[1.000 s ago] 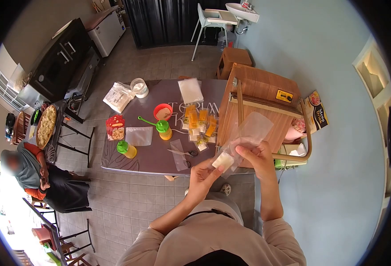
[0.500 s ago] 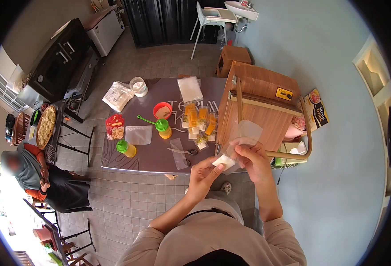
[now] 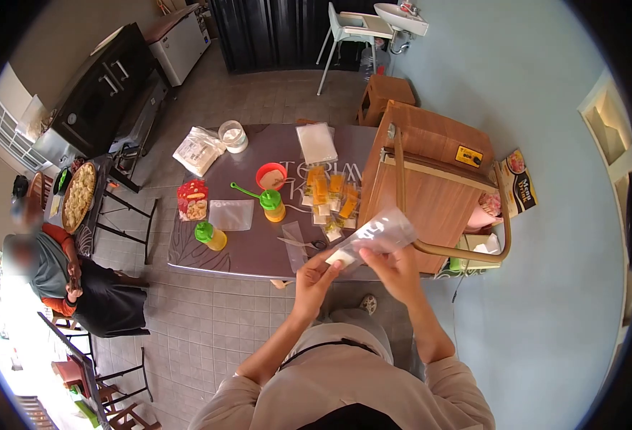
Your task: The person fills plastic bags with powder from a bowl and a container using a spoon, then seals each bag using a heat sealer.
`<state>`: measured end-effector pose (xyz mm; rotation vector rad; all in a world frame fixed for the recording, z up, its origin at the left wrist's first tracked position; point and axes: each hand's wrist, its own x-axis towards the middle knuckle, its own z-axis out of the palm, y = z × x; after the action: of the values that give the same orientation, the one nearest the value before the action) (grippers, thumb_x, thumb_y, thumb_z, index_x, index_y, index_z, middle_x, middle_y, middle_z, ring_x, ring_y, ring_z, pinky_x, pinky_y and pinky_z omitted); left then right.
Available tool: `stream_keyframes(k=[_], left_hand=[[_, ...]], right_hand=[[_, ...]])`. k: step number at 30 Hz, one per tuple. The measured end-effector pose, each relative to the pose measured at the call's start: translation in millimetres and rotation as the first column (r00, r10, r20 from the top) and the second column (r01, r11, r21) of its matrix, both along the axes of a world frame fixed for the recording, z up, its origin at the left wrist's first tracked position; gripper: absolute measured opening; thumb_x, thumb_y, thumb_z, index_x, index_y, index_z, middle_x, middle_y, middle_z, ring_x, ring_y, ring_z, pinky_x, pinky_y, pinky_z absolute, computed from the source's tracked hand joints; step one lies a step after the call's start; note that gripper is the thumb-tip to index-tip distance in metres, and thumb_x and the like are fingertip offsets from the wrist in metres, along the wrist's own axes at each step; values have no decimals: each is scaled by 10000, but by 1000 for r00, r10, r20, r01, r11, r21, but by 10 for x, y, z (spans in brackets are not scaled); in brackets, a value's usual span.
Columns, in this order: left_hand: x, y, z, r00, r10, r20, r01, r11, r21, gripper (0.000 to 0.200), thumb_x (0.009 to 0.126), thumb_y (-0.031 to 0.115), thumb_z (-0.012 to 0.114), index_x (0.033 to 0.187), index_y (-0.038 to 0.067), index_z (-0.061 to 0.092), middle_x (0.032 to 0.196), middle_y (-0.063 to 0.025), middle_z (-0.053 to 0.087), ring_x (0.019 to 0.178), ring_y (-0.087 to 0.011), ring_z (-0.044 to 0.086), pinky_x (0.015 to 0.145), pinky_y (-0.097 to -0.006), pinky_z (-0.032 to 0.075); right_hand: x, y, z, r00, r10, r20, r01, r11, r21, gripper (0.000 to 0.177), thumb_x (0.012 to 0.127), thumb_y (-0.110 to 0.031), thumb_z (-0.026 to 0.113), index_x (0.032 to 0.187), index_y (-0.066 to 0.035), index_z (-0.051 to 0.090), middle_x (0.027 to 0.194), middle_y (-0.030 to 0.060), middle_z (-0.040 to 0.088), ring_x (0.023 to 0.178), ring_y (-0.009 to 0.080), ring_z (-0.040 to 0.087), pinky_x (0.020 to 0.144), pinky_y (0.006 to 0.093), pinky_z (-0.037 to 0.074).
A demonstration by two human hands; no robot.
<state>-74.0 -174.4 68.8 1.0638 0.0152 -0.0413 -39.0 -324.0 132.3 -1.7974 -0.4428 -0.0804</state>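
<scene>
In front of my body I hold a clear plastic bag [image 3: 386, 231] with a small white piece [image 3: 339, 256] at its lower left end. My left hand [image 3: 314, 288] is closed, pinching that end with the thumb on the white piece. My right hand [image 3: 396, 276] grips the bag's lower side between thumb and fingers. The bag stretches up to the right. Just beyond my left hand, scissors [image 3: 319, 245] and a clear plastic strip [image 3: 296, 247] lie on the table [image 3: 251, 258]. Several small packets with orange and white contents [image 3: 319, 188] are piled behind them.
Two green-capped bottles [image 3: 273, 208] [image 3: 212, 238], a red bowl [image 3: 271, 176], a stack of clear bags [image 3: 316, 142] and a white tub [image 3: 233, 137] stand on the table. A wooden cabinet [image 3: 430, 190] with a metal bar is at right. Another person [image 3: 65, 279] stands at left.
The bag has gone from bunched around my right fingers to extended and slanting up right. My right hand has turned and shifted slightly left. My left hand keeps its pinch.
</scene>
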Motion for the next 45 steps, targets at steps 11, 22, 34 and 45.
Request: stream_keyframes(k=[11, 22, 34, 45], left_hand=[[-56, 552, -1607, 979, 37, -199, 31, 945, 326, 208, 867, 144, 538, 998, -13, 582, 788, -17, 606, 723, -81, 580, 607, -201, 432], [518, 396, -2320, 985, 75, -155, 87, 564, 822, 223, 763, 272, 616, 859, 76, 664, 766, -149, 636, 703, -289, 630, 627, -362, 494], [614, 739, -2329, 984, 179, -5, -97, 555, 826, 179, 762, 206, 620, 851, 54, 650, 743, -130, 640, 659, -262, 629, 593, -333, 491], [987, 1479, -2422, 994, 111, 14, -74, 558, 827, 165, 763, 189, 619, 831, 41, 644, 727, -133, 634, 645, -247, 627, 583, -323, 487]], right_hand=[[107, 405, -1763, 957, -63, -283, 32, 993, -115, 175, 793, -156, 629, 892, -12, 644, 602, 6, 580, 503, 46, 468, 455, 213, 368], [838, 369, -2437, 969, -223, -109, 189, 947, -258, 219, 755, -232, 650, 771, -16, 620, 578, 46, 577, 454, 115, 509, 464, 268, 409], [1234, 562, -2368, 804, -140, -578, 239, 966, 97, 95, 695, -119, 673, 741, -63, 611, 649, -3, 595, 507, 61, 517, 414, 196, 400], [1459, 1252, -2360, 761, -171, -626, 301, 948, 107, 213, 686, -179, 704, 856, -61, 653, 785, 15, 637, 728, 97, 576, 597, 235, 432]])
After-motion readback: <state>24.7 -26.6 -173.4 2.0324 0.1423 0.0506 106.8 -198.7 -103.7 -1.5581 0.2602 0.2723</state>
